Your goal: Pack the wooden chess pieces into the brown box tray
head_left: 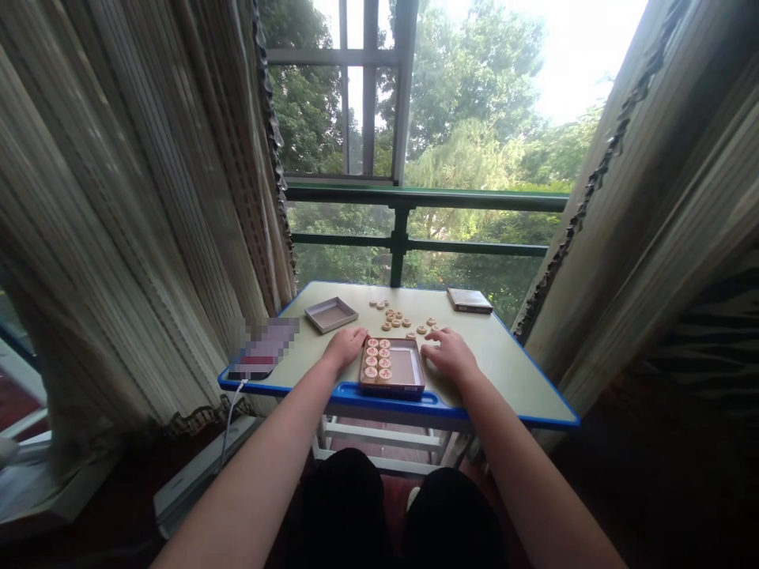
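Note:
A small brown box lies at the near edge of the table, with several round wooden game discs stacked in rows in its left half. My left hand rests at the box's upper left corner, fingers curled down on the tabletop. My right hand sits just right of the box, fingers bent over loose discs; whether it holds one is hidden. More loose discs lie scattered on the table beyond the box.
An empty grey box lid lies at the back left, a closed brown box at the back right. A blurred flat device with a cable lies at the left edge. Curtains hang close on both sides; a window with a green railing is behind.

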Demonstrator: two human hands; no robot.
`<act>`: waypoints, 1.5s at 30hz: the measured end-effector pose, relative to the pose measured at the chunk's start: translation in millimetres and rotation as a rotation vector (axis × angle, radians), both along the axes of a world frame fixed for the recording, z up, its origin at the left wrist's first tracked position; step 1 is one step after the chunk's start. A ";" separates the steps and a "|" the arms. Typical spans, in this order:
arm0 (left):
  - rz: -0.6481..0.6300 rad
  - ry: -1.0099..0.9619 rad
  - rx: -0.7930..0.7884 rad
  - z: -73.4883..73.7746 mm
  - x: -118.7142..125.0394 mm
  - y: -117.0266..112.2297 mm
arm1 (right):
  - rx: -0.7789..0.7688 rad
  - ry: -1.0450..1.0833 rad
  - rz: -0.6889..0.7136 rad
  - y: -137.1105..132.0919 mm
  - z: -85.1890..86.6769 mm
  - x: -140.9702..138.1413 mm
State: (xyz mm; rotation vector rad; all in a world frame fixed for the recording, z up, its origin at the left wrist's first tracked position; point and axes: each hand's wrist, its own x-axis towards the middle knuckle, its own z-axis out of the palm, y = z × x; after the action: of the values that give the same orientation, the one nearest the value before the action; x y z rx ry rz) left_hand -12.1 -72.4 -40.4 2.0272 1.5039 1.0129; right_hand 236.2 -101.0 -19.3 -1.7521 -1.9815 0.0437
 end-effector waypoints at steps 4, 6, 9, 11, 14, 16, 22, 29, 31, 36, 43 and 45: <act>0.002 0.013 -0.018 -0.3 0.0 1.5 | 0.005 -0.007 0.068 2.3 -2.1 0.5; 0.007 0.014 -0.019 -0.5 -0.1 1.9 | 0.032 -0.014 0.090 3.7 -3.4 1.4; 0.016 0.010 -0.005 -0.7 -0.5 1.3 | 0.037 -0.012 0.096 4.9 -3.3 2.2; 0.017 0.011 -0.004 -0.7 -0.8 0.6 | 0.005 0.006 0.112 5.1 -1.9 2.6; 0.024 0.023 -0.008 -0.8 -1.3 0.2 | -0.044 0.022 0.140 5.3 0.0 3.2; 0.028 0.027 -0.004 -0.7 -1.6 0.2 | -0.043 0.019 0.138 5.3 0.4 3.1; 0.024 0.009 -0.002 -0.6 -2.2 -0.8 | -0.050 0.032 0.133 3.5 1.7 1.4; 0.020 0.023 -0.003 -1.9 -2.0 1.2 | -0.047 0.101 0.098 5.5 -0.7 -0.4; 0.025 0.029 0.000 -1.6 -1.8 1.1 | -0.028 0.131 0.093 6.6 -2.9 -1.1; 0.024 0.058 0.022 -1.3 -1.4 -1.4 | -0.019 0.134 0.105 9.5 -7.3 -1.7; 0.035 0.091 0.033 -1.4 -2.2 -0.8 | -0.037 0.129 0.018 14.0 -8.8 2.2; 0.039 0.087 0.027 -0.9 -2.0 -0.8 | -0.052 0.113 -0.009 13.5 -7.0 3.7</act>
State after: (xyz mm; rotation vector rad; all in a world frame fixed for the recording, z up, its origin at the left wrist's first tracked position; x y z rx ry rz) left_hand -14.2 -73.2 -41.3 2.0931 1.5883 0.9763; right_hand 239.8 -87.5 -26.4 -1.7509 -1.9075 0.1892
